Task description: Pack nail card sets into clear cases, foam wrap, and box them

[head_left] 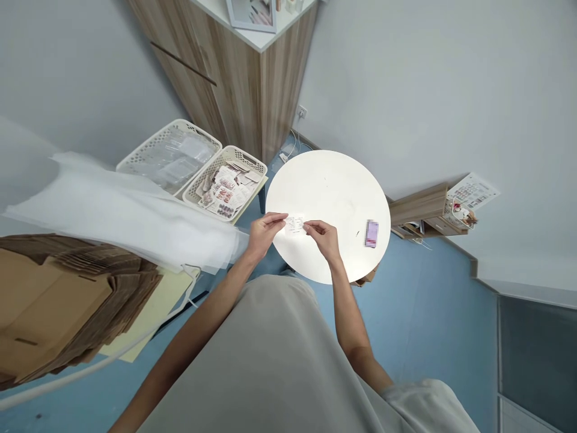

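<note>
Over the near left part of a round white table [329, 174], a small white card with rows of short dark marks [295, 225] is stretched between my two hands. My left hand [265, 231] pinches its left edge between thumb and fingers. At the opposite edge, my right hand [323, 236] grips it the same way. What the marks are is too small to tell. A small purple and pink packet [372, 233], blurred out, lies on the tabletop to the right of my right hand, with a tiny dark piece [357, 233] beside it.
Left of the table stand a white basket of printed cards [262, 166] and a basket of clear plastic packs [135, 147]. White sheeting [126, 210] and stacked flat cardboard [54, 300] lie nearer. Behind rises a wooden cabinet [238, 84]; a low shelf [419, 204] is at right.
</note>
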The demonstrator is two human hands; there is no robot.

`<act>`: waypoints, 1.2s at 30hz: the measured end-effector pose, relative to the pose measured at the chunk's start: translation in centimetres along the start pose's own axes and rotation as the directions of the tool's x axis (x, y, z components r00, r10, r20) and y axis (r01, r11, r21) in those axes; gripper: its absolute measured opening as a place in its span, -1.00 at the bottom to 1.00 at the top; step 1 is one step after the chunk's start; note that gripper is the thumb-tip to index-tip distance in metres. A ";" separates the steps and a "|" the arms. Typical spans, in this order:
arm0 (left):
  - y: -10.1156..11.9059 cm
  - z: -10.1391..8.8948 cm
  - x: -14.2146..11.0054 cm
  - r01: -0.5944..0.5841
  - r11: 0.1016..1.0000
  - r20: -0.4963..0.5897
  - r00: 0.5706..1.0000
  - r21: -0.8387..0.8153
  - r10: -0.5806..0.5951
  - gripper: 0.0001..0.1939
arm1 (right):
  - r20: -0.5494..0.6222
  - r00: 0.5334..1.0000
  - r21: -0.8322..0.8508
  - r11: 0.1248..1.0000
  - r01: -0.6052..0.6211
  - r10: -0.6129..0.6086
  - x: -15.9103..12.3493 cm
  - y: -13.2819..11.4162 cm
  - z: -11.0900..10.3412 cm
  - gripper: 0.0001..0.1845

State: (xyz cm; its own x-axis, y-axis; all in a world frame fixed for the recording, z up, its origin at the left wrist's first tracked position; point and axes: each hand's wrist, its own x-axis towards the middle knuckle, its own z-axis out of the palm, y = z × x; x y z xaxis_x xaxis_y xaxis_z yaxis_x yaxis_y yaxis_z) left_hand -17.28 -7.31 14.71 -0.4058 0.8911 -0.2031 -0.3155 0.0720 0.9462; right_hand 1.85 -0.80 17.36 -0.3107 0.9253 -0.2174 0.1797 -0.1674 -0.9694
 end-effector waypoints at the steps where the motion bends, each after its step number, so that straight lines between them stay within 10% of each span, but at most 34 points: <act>1: 0.0 0.1 0.0 -0.002 1.000 0.003 1.000 0.006 0.002 -0.68 | -0.002 1.000 0.002 1.000 -0.001 0.001 -0.1 0.3 -0.2 -0.64; 14: -0.5 1.0 -0.7 0.094 0.995 0.036 0.995 0.022 -0.095 -0.35 | 0.059 0.995 0.033 0.996 -0.080 0.078 -1.3 0.0 -2.5 -0.42; 30: -1.3 3.1 -2.1 0.256 0.956 0.265 0.921 0.141 -0.285 -0.42 | 0.013 0.998 0.128 0.990 -0.056 0.055 -0.1 4.1 -5.6 -0.62; 36: -1.5 5.4 -1.5 0.247 0.937 0.168 0.942 0.247 -0.292 -0.47 | 0.111 0.978 0.119 0.975 -0.189 0.177 -0.6 4.9 -7.5 -0.56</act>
State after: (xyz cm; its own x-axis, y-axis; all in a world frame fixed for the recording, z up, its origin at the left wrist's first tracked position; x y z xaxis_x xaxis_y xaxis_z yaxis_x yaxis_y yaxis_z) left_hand -11.54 -6.37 14.97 -0.1462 0.8930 -0.4256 -0.1838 0.3982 0.8987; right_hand 9.91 0.36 13.56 -0.3753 0.8378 -0.3965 0.1232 -0.3789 -0.9172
